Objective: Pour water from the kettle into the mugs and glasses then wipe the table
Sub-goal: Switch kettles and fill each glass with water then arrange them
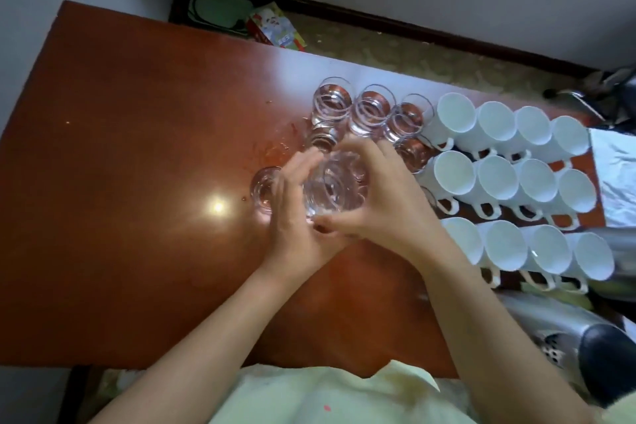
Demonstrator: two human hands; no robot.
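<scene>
My view cuts off the silver metal kettle [564, 337] at the 4 o'clock edge, and motion blur smears the clear drinking glass [334, 189] I hold above the glossy red-brown wooden table [137, 148]. My left hand [296, 217] curls round it at 9 o'clock, my right hand [382, 203] at 3 o'clock; white ceramic mugs [509, 182] stand further toward 3 o'clock.

A single wide-angle view came from a camera worn on the person's head, looking steeply down and forward over a reddish-brown table [137, 182]. It sat close above the person's two forearms, which reached up from the bottom edge to the middle of the picture, with the table's far edge, a strip of floor and a white wall across the top. Straight lines bowed towards the corners.
</scene>
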